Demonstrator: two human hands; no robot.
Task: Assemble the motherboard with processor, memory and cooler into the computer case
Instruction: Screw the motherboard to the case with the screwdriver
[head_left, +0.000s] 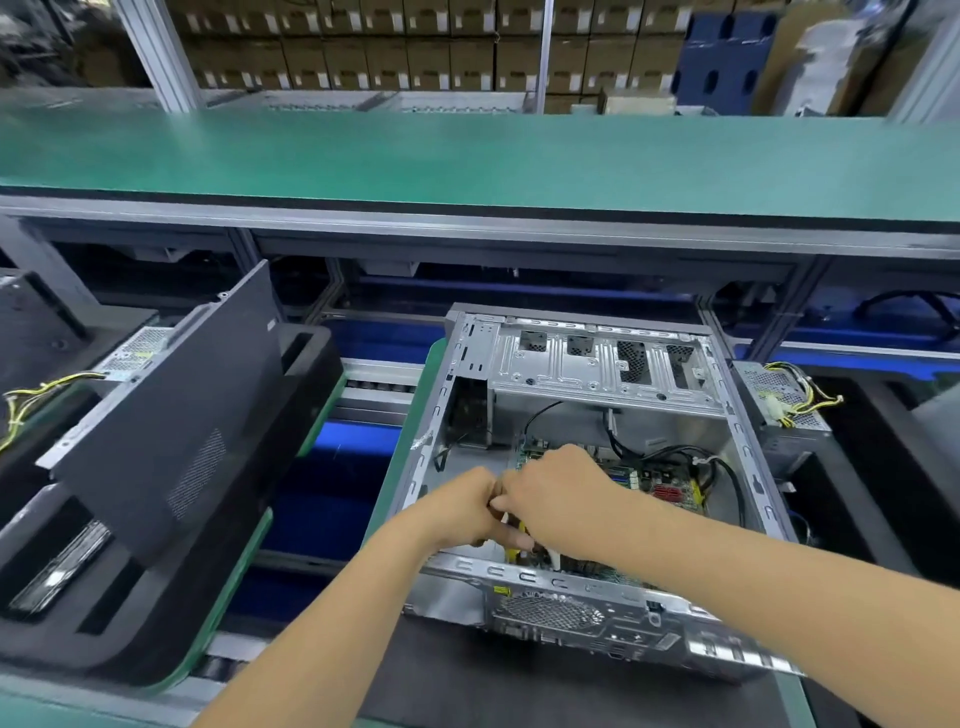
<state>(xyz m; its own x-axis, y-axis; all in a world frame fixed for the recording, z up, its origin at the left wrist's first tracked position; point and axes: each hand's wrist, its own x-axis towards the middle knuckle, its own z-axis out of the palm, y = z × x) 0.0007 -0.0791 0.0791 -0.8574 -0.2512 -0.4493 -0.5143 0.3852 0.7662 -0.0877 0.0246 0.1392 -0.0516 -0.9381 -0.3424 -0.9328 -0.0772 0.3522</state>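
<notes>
Green-topped bench (467, 156) runs behind the open computer case (748, 457), where the motherboard (670, 483) lies inside, and left hand (457, 512) and right hand (563, 493) meet over it, fingers curled, pinching something I cannot make out.

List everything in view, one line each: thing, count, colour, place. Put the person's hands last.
computer case: one, silver-grey, open, lying on the conveyor at centre.
motherboard: one, green, inside the case, partly hidden by the hands.
black cables: several, inside the case, right of the board.
power supply: one, grey with yellow and black wires, right of the case.
side panel: one, dark grey, leaning tilted at left.
black foam tray: one, under the panel.
green shelf: one, above the conveyor.
cardboard boxes: many, brown, stacked behind.
left hand: fingers curled, over the board.
right hand: fingers curled, touching the left hand.
</notes>
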